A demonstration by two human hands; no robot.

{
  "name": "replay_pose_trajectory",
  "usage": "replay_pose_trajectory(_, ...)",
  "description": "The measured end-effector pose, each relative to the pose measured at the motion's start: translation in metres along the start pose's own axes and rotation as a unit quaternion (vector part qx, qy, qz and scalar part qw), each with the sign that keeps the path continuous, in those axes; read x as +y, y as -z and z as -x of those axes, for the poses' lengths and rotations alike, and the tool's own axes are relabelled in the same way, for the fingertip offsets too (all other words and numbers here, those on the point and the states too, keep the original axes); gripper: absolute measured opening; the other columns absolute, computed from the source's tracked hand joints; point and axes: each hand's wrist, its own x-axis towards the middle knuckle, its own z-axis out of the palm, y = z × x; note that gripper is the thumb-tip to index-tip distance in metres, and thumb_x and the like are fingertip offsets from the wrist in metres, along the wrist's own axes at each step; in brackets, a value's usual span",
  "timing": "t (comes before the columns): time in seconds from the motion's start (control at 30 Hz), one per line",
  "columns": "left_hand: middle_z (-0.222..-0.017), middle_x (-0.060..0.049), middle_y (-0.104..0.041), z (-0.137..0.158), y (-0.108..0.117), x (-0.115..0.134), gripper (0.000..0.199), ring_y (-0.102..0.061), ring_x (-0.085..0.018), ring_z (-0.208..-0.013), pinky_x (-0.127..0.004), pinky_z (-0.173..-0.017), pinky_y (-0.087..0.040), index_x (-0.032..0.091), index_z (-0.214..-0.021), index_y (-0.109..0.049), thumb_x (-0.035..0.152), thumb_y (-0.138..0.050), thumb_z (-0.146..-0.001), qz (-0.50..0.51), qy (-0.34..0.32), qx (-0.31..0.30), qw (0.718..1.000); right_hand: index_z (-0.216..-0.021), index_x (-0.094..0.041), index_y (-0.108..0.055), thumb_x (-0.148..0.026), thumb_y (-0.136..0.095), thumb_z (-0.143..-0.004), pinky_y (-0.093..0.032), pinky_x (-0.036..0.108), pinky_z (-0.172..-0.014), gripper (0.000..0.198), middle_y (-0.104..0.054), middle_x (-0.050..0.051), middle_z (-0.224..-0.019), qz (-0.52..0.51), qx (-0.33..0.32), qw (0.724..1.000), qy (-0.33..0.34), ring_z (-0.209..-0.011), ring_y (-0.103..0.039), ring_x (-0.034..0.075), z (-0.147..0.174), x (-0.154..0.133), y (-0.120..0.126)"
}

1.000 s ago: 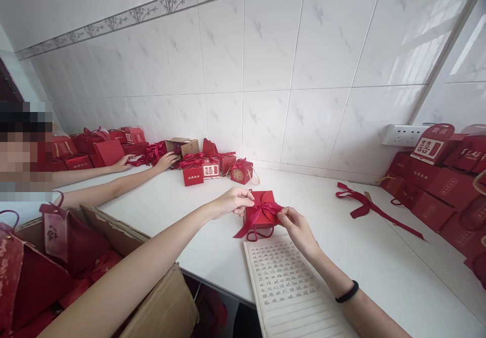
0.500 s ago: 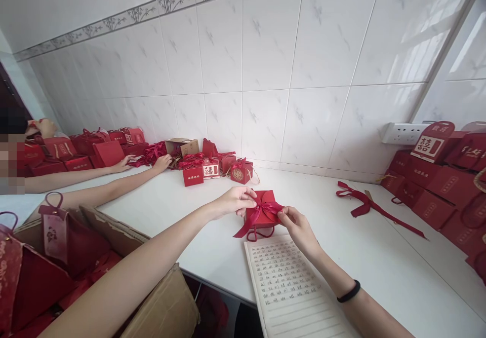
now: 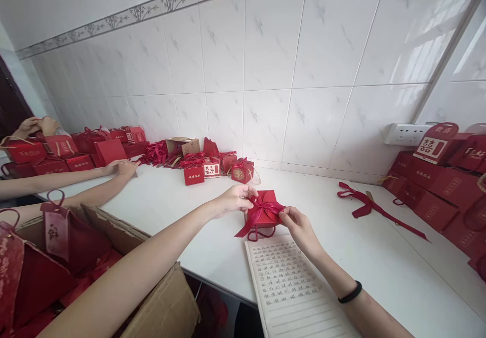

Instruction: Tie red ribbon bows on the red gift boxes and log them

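A small red gift box [image 3: 268, 196] sits on the white table, just beyond a notebook of handwritten rows. Across its top lies a bow of dark red ribbon [image 3: 263, 208], with one tail hanging at the lower left. My left hand [image 3: 238, 199] pinches the ribbon at the bow's left side. On the right side, the thumb and fingers of my right hand [image 3: 296, 220] are closed on the other part of the ribbon. A twisted red cord handle [image 3: 261, 233] pokes out at the box's near side.
The notebook [image 3: 288, 287] lies at the table's front edge. Loose red ribbons [image 3: 366, 203] rest to the right, near stacked red boxes [image 3: 429, 176]. At left stands a cardboard carton [image 3: 163, 302] of red bags. Beyond it, co-workers' hands [image 3: 120, 166] work near more boxes [image 3: 110, 153].
The bow looks fuller and neater, with my left fingers slightly shifted. A co-worker's hands have drawn back left from the ribbon pile and come together.
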Motion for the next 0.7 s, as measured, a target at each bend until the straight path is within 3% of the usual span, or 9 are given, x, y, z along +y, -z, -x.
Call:
replay_pose_trajectory(0.47,-0.072,0.001,-0.057,-0.0023,0.0007,-0.0007,0.032,-0.048,-0.005,-0.053,-0.025,-0.057,-0.037,0.013,-0.080,-0.054,0.023,-0.074,-0.056,-0.001,-0.015,0.026,1.000,-0.069,-0.019,-0.050,-0.059,-0.049,-0.078,-0.043,0.032,-0.066,0.041,-0.054,0.003,-0.074,0.000,0.006,1.000,0.016,-0.073,-0.051,0.021,-0.0005,0.0029,-0.0006)
replay_pose_trajectory(0.7,-0.071,0.001,-0.059,-0.0039,0.0024,-0.0031,0.027,-0.047,-0.005,-0.052,-0.024,-0.056,-0.036,0.014,-0.080,-0.054,0.025,-0.070,-0.062,-0.012,-0.018,0.020,1.000,-0.069,-0.019,-0.048,-0.061,-0.050,-0.076,-0.042,0.032,-0.066,0.043,-0.054,0.003,-0.073,-0.003,0.002,1.000,0.006,-0.072,-0.050,0.020,-0.0003,0.0020,-0.0005)
